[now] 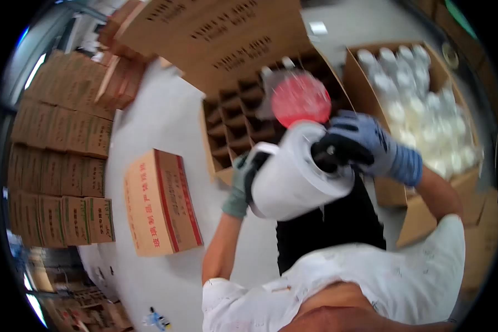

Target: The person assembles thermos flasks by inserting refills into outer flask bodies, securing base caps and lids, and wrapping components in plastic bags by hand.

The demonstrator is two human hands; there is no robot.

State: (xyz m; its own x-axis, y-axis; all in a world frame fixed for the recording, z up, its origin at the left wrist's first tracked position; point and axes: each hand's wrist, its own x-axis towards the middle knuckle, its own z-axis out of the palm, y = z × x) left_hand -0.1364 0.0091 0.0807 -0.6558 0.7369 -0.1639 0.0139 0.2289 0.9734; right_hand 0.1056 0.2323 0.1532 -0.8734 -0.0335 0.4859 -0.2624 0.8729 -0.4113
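A large white cylindrical container is held tilted in front of my body, its round end facing up and right. My left hand, in a grey-green glove with dark fingers, is closed around its left side, by a white handle-like part. My right hand, in a blue-grey glove with black fingers, is curled at the round end. A small shiny bit shows at its fingertips, too blurred to name. Just beyond lies a round red thing in clear plastic, over an open divided carton.
At right stands an open carton of clear bottles with white caps. A closed carton with red print is on the floor at left. Stacked cartons line the far left. The divided carton's flap stands raised.
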